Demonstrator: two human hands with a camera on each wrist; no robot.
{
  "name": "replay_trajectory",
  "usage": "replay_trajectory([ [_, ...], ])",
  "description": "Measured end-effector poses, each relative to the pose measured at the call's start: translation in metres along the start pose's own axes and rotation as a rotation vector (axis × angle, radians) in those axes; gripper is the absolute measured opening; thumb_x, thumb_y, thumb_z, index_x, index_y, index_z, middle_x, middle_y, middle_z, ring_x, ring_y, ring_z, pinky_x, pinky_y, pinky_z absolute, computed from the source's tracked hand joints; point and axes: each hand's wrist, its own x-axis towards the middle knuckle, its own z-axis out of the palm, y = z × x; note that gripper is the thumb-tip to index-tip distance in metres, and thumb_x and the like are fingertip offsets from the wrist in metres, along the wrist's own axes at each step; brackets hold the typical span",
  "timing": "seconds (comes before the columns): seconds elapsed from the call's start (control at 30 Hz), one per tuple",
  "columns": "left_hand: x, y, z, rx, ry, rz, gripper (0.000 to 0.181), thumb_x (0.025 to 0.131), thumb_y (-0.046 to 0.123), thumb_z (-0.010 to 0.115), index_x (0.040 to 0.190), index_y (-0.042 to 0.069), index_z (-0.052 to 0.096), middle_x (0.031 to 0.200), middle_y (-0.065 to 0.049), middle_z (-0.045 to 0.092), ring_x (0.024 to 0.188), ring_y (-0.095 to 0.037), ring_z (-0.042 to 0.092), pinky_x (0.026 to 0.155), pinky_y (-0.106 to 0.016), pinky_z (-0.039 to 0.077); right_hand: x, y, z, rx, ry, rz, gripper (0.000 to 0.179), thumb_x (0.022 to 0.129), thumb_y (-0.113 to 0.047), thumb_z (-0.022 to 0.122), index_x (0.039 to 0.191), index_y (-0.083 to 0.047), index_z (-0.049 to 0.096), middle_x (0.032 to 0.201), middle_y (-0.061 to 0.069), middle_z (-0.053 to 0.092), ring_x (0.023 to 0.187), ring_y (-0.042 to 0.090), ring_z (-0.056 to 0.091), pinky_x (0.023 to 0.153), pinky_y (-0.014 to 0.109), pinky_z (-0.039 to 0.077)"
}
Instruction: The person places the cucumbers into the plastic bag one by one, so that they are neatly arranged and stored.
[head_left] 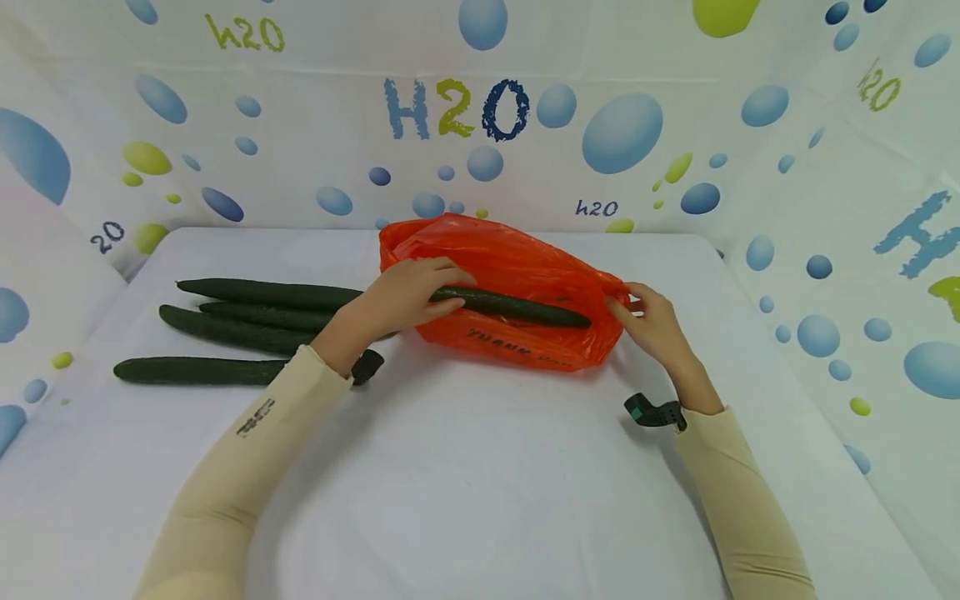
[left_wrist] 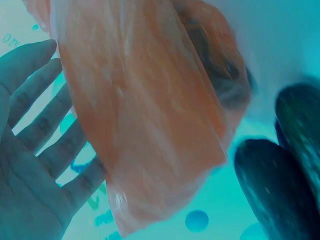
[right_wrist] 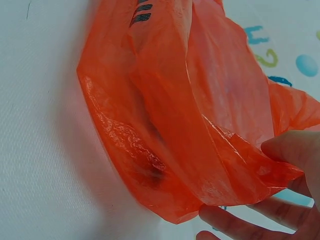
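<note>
An orange-red plastic bag point(head_left: 517, 354) lies with its mouth spread towards the left hand. A long dark green cucumber point(head_left: 525, 308) reaches into it. My left hand point(head_left: 401, 296) holds this cucumber near its left end, thumb on the near side and fingers on the far side. The left wrist view differs: there the left hand point(left_wrist: 37, 145) appears with spread fingers beside the bag point(left_wrist: 135, 110). My right hand point(head_left: 651, 321) pinches the bag's right edge. In the right wrist view, a dark shape shows through the bag point(right_wrist: 150, 125).
Several more cucumbers point(head_left: 217, 332) lie on the left of the white table point(head_left: 480, 492), partly hidden behind the left hand and forearm. A white backdrop point(head_left: 300, 100) with blue and green dots stands behind the table.
</note>
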Motion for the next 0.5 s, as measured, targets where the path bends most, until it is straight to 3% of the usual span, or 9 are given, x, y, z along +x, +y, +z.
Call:
replay_trajectory([
  [0.13,-0.013,-0.004,-0.005,-0.003,0.015,-0.008,0.037,0.093,0.026,0.067,0.127,0.011,0.063,0.126,-0.008,0.062,0.119,-0.027,0.055,0.098,-0.045,0.049,0.0,0.0,0.0,-0.004,-0.009,0.0,0.041,0.1,-0.02,0.054,0.131,0.007,0.054,0.129,0.028,0.056,0.109,0.044,0.055,0.081,0.053,0.055],
  [0.5,-0.04,-0.014,-0.012,-0.117,0.052,0.108,0.032,0.092,0.016,0.068,0.124,0.008,0.065,0.122,-0.01,0.062,0.112,-0.026,0.057,0.093,-0.042,0.052,-0.001,-0.001,0.001,-0.003,-0.023,0.009,0.042,0.101,-0.021,0.053,0.132,0.006,0.053,0.13,0.027,0.055,0.111,0.043,0.054,0.081,0.051,0.055],
])
